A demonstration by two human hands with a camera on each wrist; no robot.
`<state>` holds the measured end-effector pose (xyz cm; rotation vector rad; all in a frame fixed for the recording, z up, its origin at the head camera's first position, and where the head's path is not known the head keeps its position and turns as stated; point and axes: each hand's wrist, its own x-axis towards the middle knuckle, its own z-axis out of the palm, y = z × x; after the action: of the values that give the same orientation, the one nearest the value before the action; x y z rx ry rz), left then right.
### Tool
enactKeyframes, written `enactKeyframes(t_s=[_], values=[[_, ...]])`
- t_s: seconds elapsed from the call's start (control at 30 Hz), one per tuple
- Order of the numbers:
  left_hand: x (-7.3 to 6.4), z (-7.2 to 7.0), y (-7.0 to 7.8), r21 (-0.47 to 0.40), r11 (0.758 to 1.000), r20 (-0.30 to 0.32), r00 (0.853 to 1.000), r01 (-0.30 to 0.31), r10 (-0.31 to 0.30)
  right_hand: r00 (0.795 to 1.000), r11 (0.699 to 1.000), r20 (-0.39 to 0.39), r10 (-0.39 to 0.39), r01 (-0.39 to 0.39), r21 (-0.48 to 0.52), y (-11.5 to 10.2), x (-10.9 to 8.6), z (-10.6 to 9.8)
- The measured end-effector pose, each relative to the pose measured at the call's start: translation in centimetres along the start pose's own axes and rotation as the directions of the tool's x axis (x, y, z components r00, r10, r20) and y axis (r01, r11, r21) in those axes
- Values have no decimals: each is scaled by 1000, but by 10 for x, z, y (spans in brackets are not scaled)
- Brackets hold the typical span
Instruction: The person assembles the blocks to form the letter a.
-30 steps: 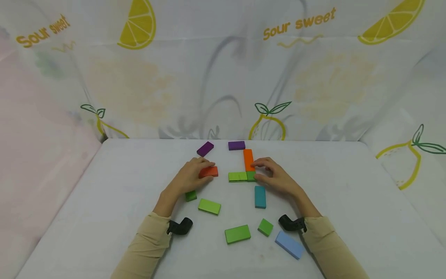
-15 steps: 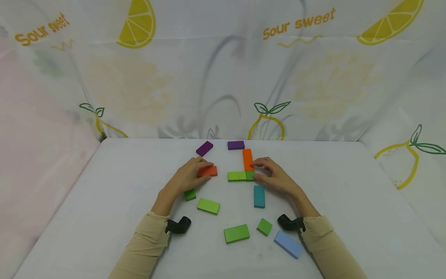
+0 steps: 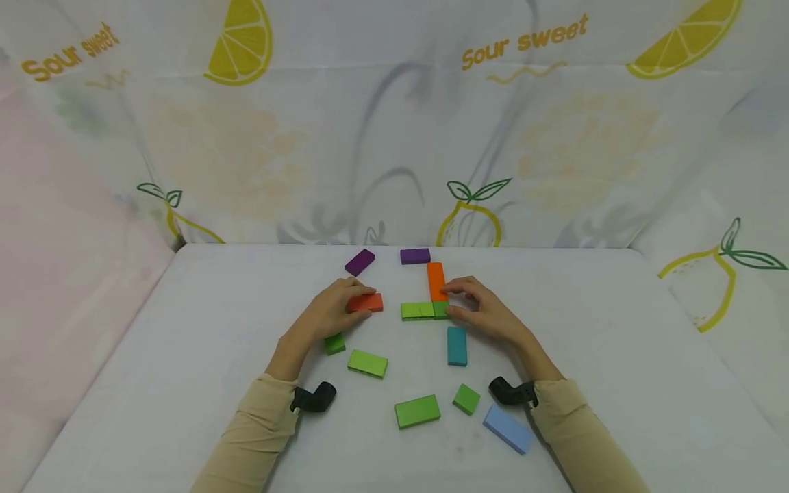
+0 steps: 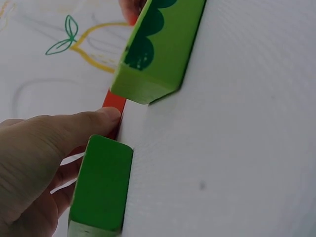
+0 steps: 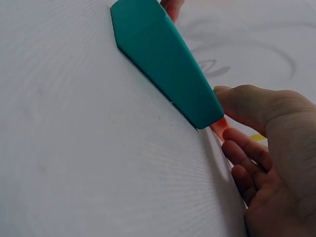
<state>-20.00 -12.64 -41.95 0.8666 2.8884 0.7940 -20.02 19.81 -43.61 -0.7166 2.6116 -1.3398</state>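
Teal block (image 5: 165,64), white tabletop (image 5: 103,158); right hand (image 5: 289,140) nearby

The orange words "Sour sweet" (image 3: 524,44) stand twice on the white backdrop (image 3: 345,130).

Your head view faces forward and down over the table (image 3: 203,329), your wrist views look closely along it, and head and left share the red block (image 3: 368,302).

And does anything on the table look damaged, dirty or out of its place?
Yes: a small reddish smudge marks the table, left of the light blue block. The left purple block lies askew, while the right purple block is nearly straight. In the left wrist view, the dark pattern on the light green block looks slightly worn.
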Motion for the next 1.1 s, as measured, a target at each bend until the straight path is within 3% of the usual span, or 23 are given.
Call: enactKeyframes(t_s=[0.23, 0.47, 0.57, 0.9, 1.1], values=[[1, 0, 0, -24, 1000, 0, 1000, -18, 18, 1000, 1000, -6, -1, 1, 11, -5, 0, 0], [2, 2, 0, -35, 999, 3, 999, -33, 34, 1000, 1000, 17, -4, 4, 11, -38, -6, -6], [2, 2, 1, -39, 999, 4, 999, -33, 33, 1000, 1000, 18, -2, 2, 13, -41, -7, -7], [3, 4, 6, -37, 998, 0, 998, -56, 56, 1000, 1000, 8, 11, -11, -9, -39, -7, -8], [3, 5, 9, -35, 998, 14, 998, -53, 53, 1000, 1000, -1, -21, 21, -14, -18, -3, -2]])
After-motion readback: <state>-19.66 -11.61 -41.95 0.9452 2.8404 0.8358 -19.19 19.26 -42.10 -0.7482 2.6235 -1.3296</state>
